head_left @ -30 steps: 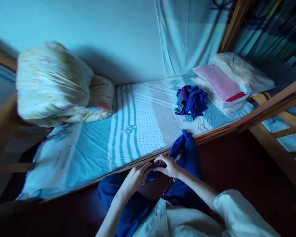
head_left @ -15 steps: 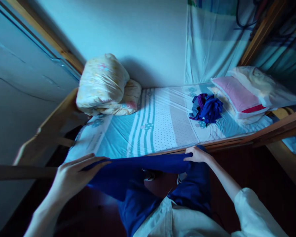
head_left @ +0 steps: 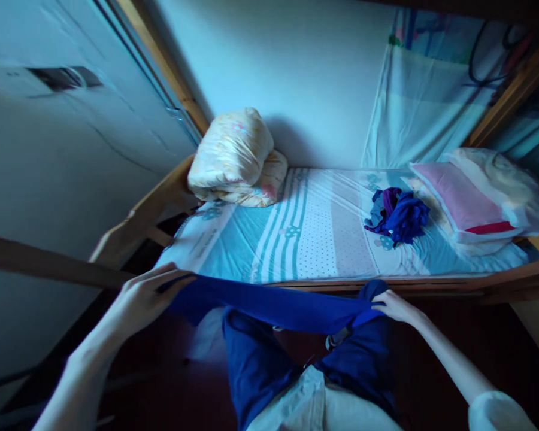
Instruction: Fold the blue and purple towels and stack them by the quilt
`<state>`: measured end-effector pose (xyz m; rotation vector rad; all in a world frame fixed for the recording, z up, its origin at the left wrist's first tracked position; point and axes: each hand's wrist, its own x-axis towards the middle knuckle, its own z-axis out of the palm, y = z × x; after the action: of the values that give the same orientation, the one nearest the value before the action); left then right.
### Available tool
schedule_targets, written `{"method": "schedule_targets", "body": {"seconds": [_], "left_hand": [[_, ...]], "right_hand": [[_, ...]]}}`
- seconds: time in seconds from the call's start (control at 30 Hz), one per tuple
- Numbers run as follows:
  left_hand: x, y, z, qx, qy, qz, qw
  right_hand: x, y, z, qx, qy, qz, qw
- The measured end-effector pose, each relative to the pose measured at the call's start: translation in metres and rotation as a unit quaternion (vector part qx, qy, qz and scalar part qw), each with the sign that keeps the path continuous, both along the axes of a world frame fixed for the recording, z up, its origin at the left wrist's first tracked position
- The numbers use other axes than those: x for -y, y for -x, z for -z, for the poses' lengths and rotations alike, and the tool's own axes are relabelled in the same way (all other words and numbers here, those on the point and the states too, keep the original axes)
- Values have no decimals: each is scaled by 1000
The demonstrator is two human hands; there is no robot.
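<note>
A blue piece of cloth (head_left: 273, 302), its garment type unclear, stretches across above my knees. My left hand (head_left: 150, 296) pinches its left end between thumb and fingers. At the opposite end, my right hand (head_left: 397, 305) grips the cloth near my right knee. The cloth sags slightly between the hands, and part of it hangs down below the left hand. A crumpled pile of blue and purple clothes (head_left: 397, 215) lies on the bed (head_left: 314, 239), beyond my right hand.
Folded, patterned quilts (head_left: 236, 155) sit at the bed's left end. Pillows (head_left: 462, 197) lie at the right end. A wooden rail (head_left: 49, 263) runs at the left, and a bed edge (head_left: 431, 286) lies just past my knees. A curtain (head_left: 413, 114) hangs behind.
My view has turned left. The cloth now forms a narrower band, its lower left part lifted off my left thigh. Its right end sits lower. Both hands keep their hold.
</note>
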<state>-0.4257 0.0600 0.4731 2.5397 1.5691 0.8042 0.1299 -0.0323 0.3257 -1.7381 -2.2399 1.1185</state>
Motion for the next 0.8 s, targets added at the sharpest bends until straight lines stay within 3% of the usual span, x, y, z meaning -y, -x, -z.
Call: {"method": "schedule_targets", "body": {"seconds": [0.2,0.33,0.5,0.67,0.8], "left_hand": [[-11,18,16,-8,-15,4,1000],[-12,29,27,3,-40,-40,998],[-11,47,45,-6,-45,-61,997],[-10,63,61,-50,-16,-135,989],[-11,72,66,-26,109,-149,982]], "right_hand": [[-42,-50,-31,-18,-195,112,974],[-59,-69,-54,4,-294,73,953],[-64,-76,-69,70,-345,39,935],[-65,-82,-80,119,-389,9,913],[-66,-85,-90,113,-280,55,952]]}}
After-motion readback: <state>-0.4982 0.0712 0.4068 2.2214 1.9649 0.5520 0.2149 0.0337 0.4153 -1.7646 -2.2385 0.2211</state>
